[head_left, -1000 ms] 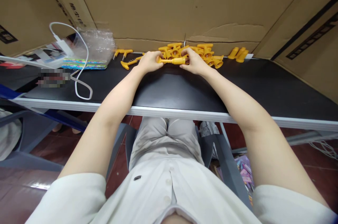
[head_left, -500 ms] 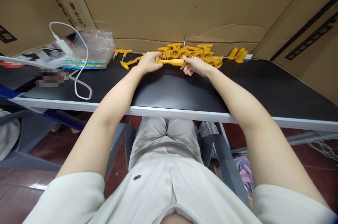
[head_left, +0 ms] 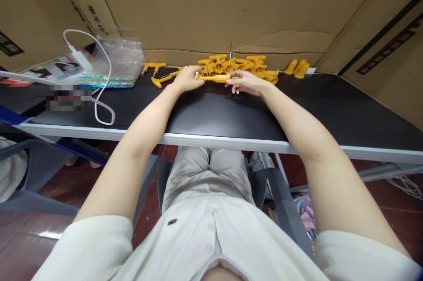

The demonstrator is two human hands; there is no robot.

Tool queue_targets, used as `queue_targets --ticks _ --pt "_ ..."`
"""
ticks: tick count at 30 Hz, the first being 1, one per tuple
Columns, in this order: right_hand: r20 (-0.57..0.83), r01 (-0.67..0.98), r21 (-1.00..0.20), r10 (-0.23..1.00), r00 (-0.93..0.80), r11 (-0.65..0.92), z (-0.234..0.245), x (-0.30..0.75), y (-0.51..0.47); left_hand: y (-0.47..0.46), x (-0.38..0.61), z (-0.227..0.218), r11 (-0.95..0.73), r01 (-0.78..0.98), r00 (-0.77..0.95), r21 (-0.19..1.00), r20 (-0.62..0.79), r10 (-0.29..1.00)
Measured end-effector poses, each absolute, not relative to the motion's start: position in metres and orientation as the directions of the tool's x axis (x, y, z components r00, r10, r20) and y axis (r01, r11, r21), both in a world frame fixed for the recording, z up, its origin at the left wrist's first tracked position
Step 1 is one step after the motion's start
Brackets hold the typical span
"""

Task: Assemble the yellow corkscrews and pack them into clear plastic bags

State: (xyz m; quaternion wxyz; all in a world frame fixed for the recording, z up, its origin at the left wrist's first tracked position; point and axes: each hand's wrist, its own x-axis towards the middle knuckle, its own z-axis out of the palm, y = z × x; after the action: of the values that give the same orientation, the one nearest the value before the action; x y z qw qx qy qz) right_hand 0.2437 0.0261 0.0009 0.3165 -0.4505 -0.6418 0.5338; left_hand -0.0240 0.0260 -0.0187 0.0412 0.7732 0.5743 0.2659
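Observation:
My left hand (head_left: 186, 79) is closed round the left end of a long yellow plastic piece (head_left: 214, 78), held level just above the black table (head_left: 211, 113). My right hand (head_left: 245, 82) pinches the right end of the same piece, its other fingers loosely spread. Right behind both hands lies a heap of several yellow T-shaped and cup-shaped parts (head_left: 244, 66). Two yellow T-handled parts with springs (head_left: 157, 73) lie to the left of my left hand.
Three yellow caps (head_left: 298, 68) lie at the back right. A clear plastic bag (head_left: 120, 58) on a colourful pack, a white charger and its looping cable (head_left: 99, 109) sit at the left. Cardboard walls (head_left: 205, 7) close the back and sides.
My right hand slid off the heap to the piece's right end and turned, its fingers now lying lower. My left hand has kept its hold.

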Motion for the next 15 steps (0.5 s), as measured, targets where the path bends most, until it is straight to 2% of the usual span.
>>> queue_targets --ticks 15 --pt "-0.123 0.207 -0.977 0.918 -0.378 -0.045 0.0024 0.2391 0.0241 0.0251 -0.0243 -0.0157 -0.363 0.854 0.208 0.372 0.396 0.894"
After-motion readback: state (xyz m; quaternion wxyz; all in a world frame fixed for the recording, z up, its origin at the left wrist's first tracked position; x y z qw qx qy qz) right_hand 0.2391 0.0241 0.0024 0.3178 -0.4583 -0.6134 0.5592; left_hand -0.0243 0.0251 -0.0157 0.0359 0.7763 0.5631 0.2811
